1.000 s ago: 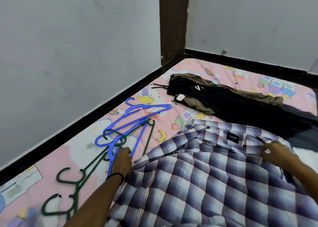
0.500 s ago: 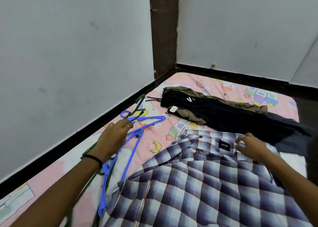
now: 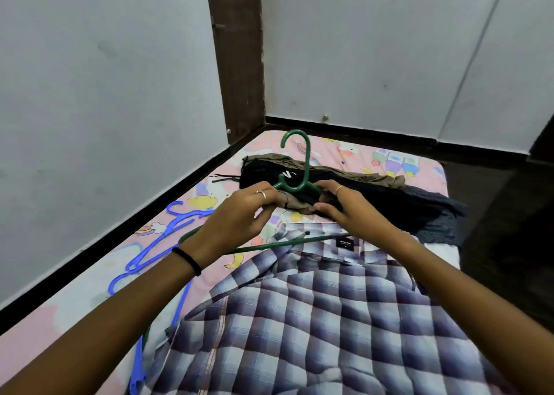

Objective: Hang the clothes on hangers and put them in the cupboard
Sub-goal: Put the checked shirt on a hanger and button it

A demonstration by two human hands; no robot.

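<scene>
We've lifted the green hanger (image 3: 295, 166) off the bed, both hands, left (image 3: 239, 214) and right (image 3: 344, 205), gripping its shoulders over the shirt (image 3: 329, 319), ready to thread the collar.

Green hanger (image 3: 305, 166), blue hangers (image 3: 156, 246), purple-white checked shirt (image 3: 344, 319) (cartoon-print pink sheet (image 3: 389, 162))

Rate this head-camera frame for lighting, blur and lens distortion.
Head view: light is soft and even, no glare or hard shadows; the green hanger and checked shirt look reasonably sharp, with some softness; wide-angle bending shows in the slanted wall lines and the forearms stretched at the lower edge.
</scene>
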